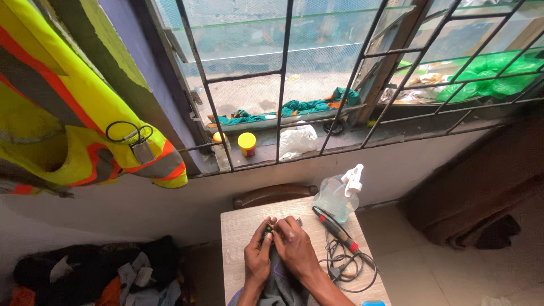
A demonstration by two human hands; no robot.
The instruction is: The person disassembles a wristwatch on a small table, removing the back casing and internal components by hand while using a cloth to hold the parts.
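A small dark part (pixel 268 229) is pinched between the fingertips of the left hand (pixel 258 258) and right hand (pixel 294 249) (both equally near), at the table's (pixel 238 226) far edge.

A small dark part with a green spot (pixel 268 229) sits pinched between the fingertips of both hands, above the far middle of the small wooden table. Most of it is hidden by the fingers. Just below it, a grey cloth (pixel 279 283) drapes toward the near edge.
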